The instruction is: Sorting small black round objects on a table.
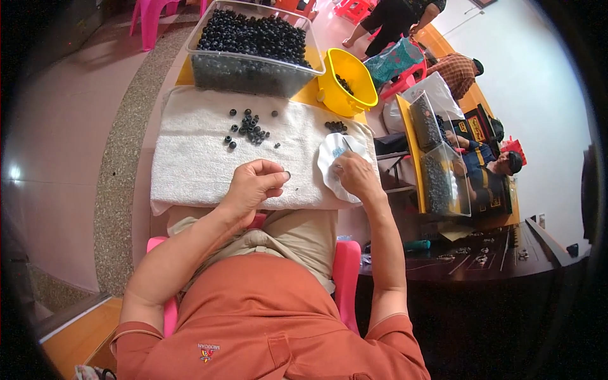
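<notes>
Above the towel's near part, my left hand [253, 185] is closed in a pinch, with a small dark bead [287, 175] between thumb and fingertip. My right hand [358, 174] reaches over a white, wavy-edged dish [325, 155] holding small light-blue bits [339, 152]. Its fingers are pressed together at the dish; whatever they hold is too small to make out. Loose black beads [252, 131] of mixed sizes lie scattered on the white towel [190, 161], beyond my left hand. A tighter cluster of dark beads [335, 126] sits by the dish's far edge.
At the towel's far edge stands a clear plastic box [244, 77] heaped with black beads. Beside it is a yellow tub [329, 85] with some beads inside. On the right, people work near clear bins [437, 168] on another table. A dark table [468, 253] carries small parts.
</notes>
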`<state>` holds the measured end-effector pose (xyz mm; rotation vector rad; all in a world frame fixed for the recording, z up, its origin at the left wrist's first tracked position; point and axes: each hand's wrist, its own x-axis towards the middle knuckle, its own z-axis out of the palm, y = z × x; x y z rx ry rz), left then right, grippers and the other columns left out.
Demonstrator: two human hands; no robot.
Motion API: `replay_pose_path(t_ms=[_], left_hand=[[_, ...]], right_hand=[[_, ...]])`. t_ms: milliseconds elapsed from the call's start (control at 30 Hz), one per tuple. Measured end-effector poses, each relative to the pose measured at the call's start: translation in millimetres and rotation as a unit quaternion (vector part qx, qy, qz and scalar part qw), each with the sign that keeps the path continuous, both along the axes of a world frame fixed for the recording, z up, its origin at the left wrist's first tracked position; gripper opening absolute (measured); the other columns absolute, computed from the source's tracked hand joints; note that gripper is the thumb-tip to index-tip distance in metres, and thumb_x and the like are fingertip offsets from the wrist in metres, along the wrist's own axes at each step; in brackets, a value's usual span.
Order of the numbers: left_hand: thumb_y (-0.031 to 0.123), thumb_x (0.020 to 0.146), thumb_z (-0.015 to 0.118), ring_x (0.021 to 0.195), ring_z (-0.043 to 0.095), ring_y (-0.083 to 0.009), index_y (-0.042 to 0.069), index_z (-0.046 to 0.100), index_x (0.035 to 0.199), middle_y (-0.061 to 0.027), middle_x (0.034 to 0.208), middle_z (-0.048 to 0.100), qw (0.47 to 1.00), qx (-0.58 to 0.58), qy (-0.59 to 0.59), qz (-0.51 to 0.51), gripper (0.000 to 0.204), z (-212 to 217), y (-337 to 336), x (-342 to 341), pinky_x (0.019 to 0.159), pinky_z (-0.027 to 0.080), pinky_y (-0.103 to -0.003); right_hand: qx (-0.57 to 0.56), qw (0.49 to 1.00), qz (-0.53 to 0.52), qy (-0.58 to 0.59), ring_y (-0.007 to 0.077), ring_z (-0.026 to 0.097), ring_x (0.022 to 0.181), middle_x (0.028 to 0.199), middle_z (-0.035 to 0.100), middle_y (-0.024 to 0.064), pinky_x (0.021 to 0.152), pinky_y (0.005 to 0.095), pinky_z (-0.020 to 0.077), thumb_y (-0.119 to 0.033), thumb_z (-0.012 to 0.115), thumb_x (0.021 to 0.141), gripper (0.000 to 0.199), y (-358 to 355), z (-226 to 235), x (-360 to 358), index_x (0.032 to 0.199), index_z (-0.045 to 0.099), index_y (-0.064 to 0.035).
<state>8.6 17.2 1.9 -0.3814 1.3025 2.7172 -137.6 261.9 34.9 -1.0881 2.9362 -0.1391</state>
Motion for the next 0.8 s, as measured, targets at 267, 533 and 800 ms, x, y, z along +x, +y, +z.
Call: replay_pose_path(t_ms=[267, 533, 800], left_hand=[[0.008, 0.084, 0.07, 0.077, 0.058, -0.0087, 0.007, 0.063, 0.092, -0.0007, 0.087, 0.063, 1.0, -0.003, 0.002, -0.002, 0.011, 2.0, -0.8, -0.3, 0.072, 0.053, -0.025], [0.007, 0.085, 0.07, 0.077, 0.059, -0.009, 0.007, 0.063, 0.091, -0.0007, 0.086, 0.063, 1.0, -0.007, -0.006, -0.004, 0.01, 2.7, 0.6, 0.8, 0.072, 0.054, -0.025], [0.008, 0.085, 0.07, 0.077, 0.059, -0.0088, 0.007, 0.063, 0.092, -0.0007, 0.087, 0.063, 1.0, -0.007, -0.007, -0.004, 0.01, 0.3, 1.3, 0.4, 0.072, 0.054, -0.025]], right_hand=[[-0.069, 0.997, -0.011, 0.036, 0.0339, 0.063, 0.096, 0.1, 0.066, 0.0135, 0.085, 0.0407, 0.0495, -0.007, 0.06, 0.083, 0.016, 10.7, 2.9, -4.6, 0.094, 0.071, -0.0055], [-0.036, 0.999, -0.032, 0.001, 0.036, 0.062, 0.096, 0.097, 0.066, 0.0171, 0.087, 0.0412, 0.0482, -0.006, 0.062, 0.079, 0.02, 14.2, 0.9, -0.2, 0.097, 0.071, -0.0043], [-0.052, 0.998, -0.013, 0.021, 0.0357, 0.061, 0.097, 0.097, 0.066, 0.0174, 0.088, 0.0419, 0.0473, -0.009, 0.063, 0.079, 0.022, 8.5, 3.0, -0.8, 0.099, 0.071, -0.0051]])
